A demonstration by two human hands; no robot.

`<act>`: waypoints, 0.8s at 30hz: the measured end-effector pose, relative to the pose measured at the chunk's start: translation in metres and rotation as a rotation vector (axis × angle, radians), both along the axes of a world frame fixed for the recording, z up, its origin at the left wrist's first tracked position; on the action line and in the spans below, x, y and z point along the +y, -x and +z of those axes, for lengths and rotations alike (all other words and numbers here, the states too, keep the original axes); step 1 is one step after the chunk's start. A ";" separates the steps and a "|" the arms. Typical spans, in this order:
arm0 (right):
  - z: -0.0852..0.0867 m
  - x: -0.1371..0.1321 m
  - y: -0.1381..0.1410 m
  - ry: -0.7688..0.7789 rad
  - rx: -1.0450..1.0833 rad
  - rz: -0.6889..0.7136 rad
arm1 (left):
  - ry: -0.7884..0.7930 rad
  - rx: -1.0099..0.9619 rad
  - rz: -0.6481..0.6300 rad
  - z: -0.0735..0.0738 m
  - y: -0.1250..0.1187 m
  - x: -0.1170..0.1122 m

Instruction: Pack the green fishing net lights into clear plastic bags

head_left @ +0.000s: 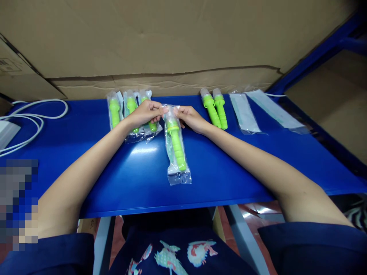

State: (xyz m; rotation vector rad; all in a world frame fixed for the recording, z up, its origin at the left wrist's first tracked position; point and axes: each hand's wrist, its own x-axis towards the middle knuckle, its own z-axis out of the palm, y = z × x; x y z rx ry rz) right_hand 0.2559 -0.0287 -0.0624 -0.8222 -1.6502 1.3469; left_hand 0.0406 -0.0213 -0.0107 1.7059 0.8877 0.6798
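A clear plastic bag holding a green plastic part lies lengthwise on the blue table, its open end pointing away from me. My left hand pinches the left corner of that far end. My right hand pinches the right corner. Both hands have fingers closed on the bag's top edge. Three bagged green parts lie side by side just behind my left hand. Two unbagged green parts lie to the right of my right hand.
Empty clear bags lie flat at the right rear of the table. White cables loop at the left edge. Brown cardboard stands as a wall behind the table. A blue frame rail runs up at the right.
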 end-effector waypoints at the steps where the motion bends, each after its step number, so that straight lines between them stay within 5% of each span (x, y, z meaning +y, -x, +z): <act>1: 0.000 0.000 0.000 -0.002 -0.008 -0.001 | -0.002 0.005 -0.001 0.000 0.000 0.000; 24: 0.000 0.000 0.001 -0.050 -0.094 0.002 | -0.071 0.038 -0.017 -0.001 0.001 0.000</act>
